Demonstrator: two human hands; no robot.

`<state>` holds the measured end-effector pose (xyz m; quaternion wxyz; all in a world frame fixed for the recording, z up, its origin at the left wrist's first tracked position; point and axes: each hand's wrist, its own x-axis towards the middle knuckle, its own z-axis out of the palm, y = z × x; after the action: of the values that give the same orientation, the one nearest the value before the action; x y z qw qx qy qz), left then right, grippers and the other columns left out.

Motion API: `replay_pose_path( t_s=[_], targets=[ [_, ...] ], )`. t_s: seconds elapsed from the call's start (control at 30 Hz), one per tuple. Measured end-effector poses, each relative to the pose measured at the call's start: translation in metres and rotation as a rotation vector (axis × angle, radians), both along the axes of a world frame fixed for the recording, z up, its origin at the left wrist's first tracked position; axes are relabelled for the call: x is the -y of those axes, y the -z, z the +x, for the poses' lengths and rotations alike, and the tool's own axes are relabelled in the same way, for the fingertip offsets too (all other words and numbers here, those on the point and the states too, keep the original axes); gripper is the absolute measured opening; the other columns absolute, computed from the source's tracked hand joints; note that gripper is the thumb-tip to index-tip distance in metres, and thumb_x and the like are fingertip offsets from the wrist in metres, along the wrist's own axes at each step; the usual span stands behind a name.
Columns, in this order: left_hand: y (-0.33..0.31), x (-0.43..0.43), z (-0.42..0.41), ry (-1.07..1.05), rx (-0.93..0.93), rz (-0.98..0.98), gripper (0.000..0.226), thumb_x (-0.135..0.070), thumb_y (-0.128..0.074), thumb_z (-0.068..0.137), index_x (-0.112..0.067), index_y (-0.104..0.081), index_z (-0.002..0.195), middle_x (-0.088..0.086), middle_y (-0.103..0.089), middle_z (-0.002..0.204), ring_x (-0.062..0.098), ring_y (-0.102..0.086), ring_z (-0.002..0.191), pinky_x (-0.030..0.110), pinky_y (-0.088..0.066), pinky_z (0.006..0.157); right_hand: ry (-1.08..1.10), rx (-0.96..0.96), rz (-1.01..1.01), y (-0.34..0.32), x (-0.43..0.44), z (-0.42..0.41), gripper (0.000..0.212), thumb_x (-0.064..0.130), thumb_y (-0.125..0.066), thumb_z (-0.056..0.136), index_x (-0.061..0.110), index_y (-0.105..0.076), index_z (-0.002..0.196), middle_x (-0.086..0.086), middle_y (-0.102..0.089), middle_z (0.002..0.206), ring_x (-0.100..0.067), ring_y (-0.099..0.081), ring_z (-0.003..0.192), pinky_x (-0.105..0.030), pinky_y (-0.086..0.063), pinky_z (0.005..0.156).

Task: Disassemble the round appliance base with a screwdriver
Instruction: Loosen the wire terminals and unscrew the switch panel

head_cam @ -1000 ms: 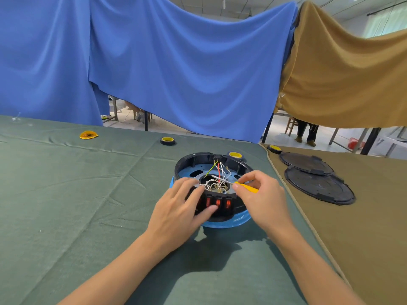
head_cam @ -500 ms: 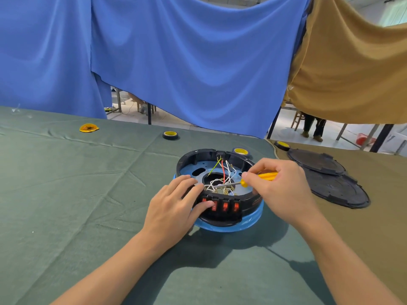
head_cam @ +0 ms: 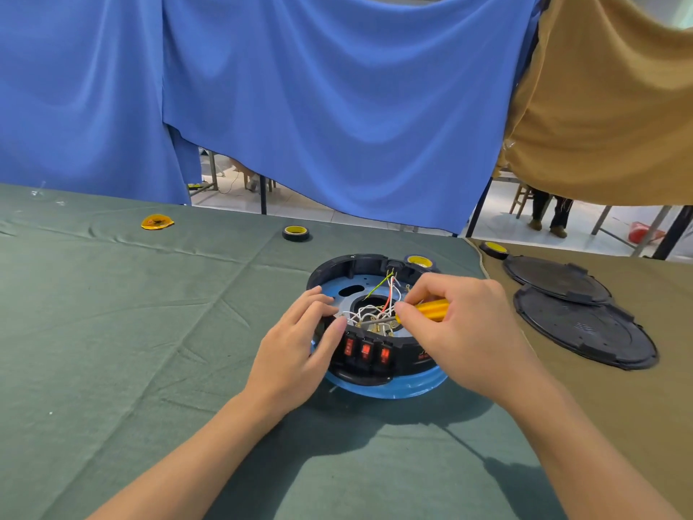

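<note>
Left hand (head_cam: 296, 354): clasps the near-left rim of the round appliance base (head_cam: 390, 388), fingers curled over the top edge, thumb pressed on the front wall just beside three red switches (head_cam: 365, 350).
Right hand (head_cam: 465, 332): closed round the yellow handle of the screwdriver (head_cam: 429, 308), held above the base's right half.
Screwdriver: lies nearly level, metal shaft pointing left into the tangle of wires (head_cam: 375, 307); the tip is hidden among them.
Round appliance base: sits open side up on the green-clothed counter (head_cam: 150, 332), between both hands, black wall on a blue ring, with white, red and green wires at its centre.
In the way: the right hand covers the base's right rim; the wires crowd the shaft.
Right side: two black round covers (head_cam: 585, 332) overlap on a tan cloth, well apart from the base.
Behind the base: a tape roll (head_cam: 419, 261) just beyond the rim, another (head_cam: 296, 233) farther left, a third (head_cam: 494, 248) near the covers.
Far left: a flat yellow disc (head_cam: 157, 222).
Backdrop: blue curtain (head_cam: 337, 106) and tan curtain (head_cam: 607, 106).
</note>
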<state>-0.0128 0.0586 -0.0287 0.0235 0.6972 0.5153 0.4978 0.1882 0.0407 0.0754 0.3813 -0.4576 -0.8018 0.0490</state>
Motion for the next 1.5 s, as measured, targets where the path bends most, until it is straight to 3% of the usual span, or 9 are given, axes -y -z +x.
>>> replay_pose_path(
  t_s=[0.13,0.23,0.5,0.8,0.97,1.03,1.17,1.3,1.5],
  targets=[
    [0.002,-0.004,0.02,-0.049,0.274,-0.049,0.007,-0.023,-0.059,0.095,-0.02,-0.059,0.089,-0.017,-0.06,0.109,-0.002,-0.04,0.133,0.007,-0.032,0.095,0.0,0.028,-0.049,-0.004,-0.005,-0.003,0.018,0.03,-0.068,0.083,0.026,-0.065,0.066,0.013,-0.059,0.057,-0.007,-0.055,0.062,-0.011,-0.033,0.053],
    [0.002,-0.005,0.024,-0.047,0.358,-0.061,0.013,-0.014,-0.061,0.093,-0.023,-0.057,0.084,-0.025,-0.058,0.106,-0.001,-0.04,0.133,0.003,-0.031,0.091,0.004,0.017,-0.082,-0.006,-0.007,-0.003,0.02,0.028,-0.068,0.083,0.026,-0.064,0.064,0.01,-0.061,0.06,-0.014,-0.054,0.069,-0.016,-0.033,0.057],
    [0.005,-0.004,0.024,-0.035,0.297,-0.022,0.01,-0.024,-0.053,0.094,-0.028,-0.06,0.087,-0.017,-0.061,0.107,0.001,-0.041,0.132,0.003,-0.031,0.093,-0.025,0.219,-0.143,-0.033,-0.016,-0.017,0.018,0.027,-0.067,0.083,0.024,-0.064,0.065,0.012,-0.055,0.067,-0.019,-0.047,0.082,-0.023,-0.033,0.057],
    [0.005,-0.003,0.025,-0.035,0.29,-0.001,0.012,-0.026,-0.048,0.092,-0.024,-0.059,0.088,-0.017,-0.06,0.106,0.002,-0.041,0.134,0.007,-0.034,0.09,-0.034,0.408,0.175,-0.014,0.012,-0.048,0.018,0.021,-0.051,0.091,0.019,-0.039,0.077,0.0,-0.041,0.067,-0.022,-0.039,0.066,-0.025,-0.03,0.06],
    [0.006,-0.004,0.024,-0.038,0.246,-0.018,0.012,-0.009,-0.054,0.095,-0.012,-0.064,0.101,-0.019,-0.054,0.114,0.004,-0.037,0.137,-0.002,-0.027,0.086,0.083,0.635,0.271,0.0,0.029,-0.059,0.044,0.02,-0.079,0.063,0.021,-0.036,0.071,0.003,-0.046,0.056,-0.016,-0.052,0.05,-0.022,-0.024,0.05],
    [0.006,-0.004,0.024,-0.033,0.253,-0.025,0.011,-0.01,-0.054,0.096,-0.014,-0.063,0.099,-0.018,-0.056,0.113,0.002,-0.036,0.137,-0.001,-0.029,0.086,0.092,0.592,0.303,0.0,0.029,-0.058,0.042,0.017,-0.086,0.05,0.02,-0.045,0.06,0.001,-0.051,0.048,-0.016,-0.049,0.04,-0.019,-0.022,0.047],
    [0.004,-0.001,0.025,-0.055,0.243,-0.004,0.012,-0.018,-0.054,0.098,-0.025,-0.057,0.089,-0.019,-0.057,0.108,-0.001,-0.038,0.134,0.001,-0.03,0.085,0.113,0.295,0.116,-0.004,0.015,-0.037,0.017,0.021,-0.062,0.085,0.013,-0.058,0.071,-0.004,-0.061,0.063,-0.019,-0.05,0.057,-0.025,-0.031,0.053],
    [0.005,-0.002,0.024,-0.065,0.218,0.02,0.013,-0.019,-0.054,0.097,-0.028,-0.056,0.089,-0.019,-0.057,0.106,-0.001,-0.039,0.133,-0.001,-0.029,0.086,0.201,-0.017,-0.029,-0.004,0.006,-0.012,0.023,0.026,-0.064,0.086,0.018,-0.062,0.065,0.005,-0.06,0.062,-0.018,-0.054,0.07,-0.028,-0.037,0.057],
    [0.006,-0.002,0.023,-0.074,0.205,0.023,0.01,-0.02,-0.054,0.097,-0.02,-0.062,0.091,-0.018,-0.058,0.107,-0.001,-0.04,0.132,-0.003,-0.028,0.085,0.14,0.015,-0.084,-0.003,0.005,-0.014,0.022,0.03,-0.066,0.086,0.022,-0.062,0.065,0.009,-0.058,0.065,-0.025,-0.054,0.078,-0.028,-0.033,0.063]
  ],
)
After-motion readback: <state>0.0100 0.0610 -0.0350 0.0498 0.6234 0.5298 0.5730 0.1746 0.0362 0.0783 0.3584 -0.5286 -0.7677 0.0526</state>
